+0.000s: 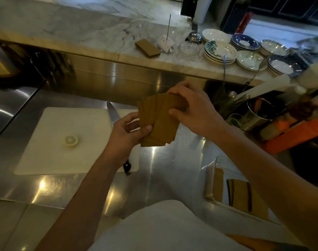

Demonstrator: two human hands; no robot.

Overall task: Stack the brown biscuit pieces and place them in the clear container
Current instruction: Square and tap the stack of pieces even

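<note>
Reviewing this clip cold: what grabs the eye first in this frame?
At centre, the left hand and right hand hold a fanned sheaf of brown biscuit pieces above the steel counter. Lower right, a clear container already holds more pieces; at left, a knife lies on the white cutting board.

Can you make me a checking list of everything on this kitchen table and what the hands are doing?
Surface: shiny steel counter with a white cutting board on it.
Job's things: fanned brown biscuit pieces held above the counter; clear container at lower right already holds some pieces.
Clutter: knife on the board's right side, partly under the left arm; small pale round thing on the board.
Grippers: left hand and right hand both grip the pieces.
Cables: nothing seen.
Surroundings: marble shelf with a brown block and stacked dishes; metal pot at right.
</note>
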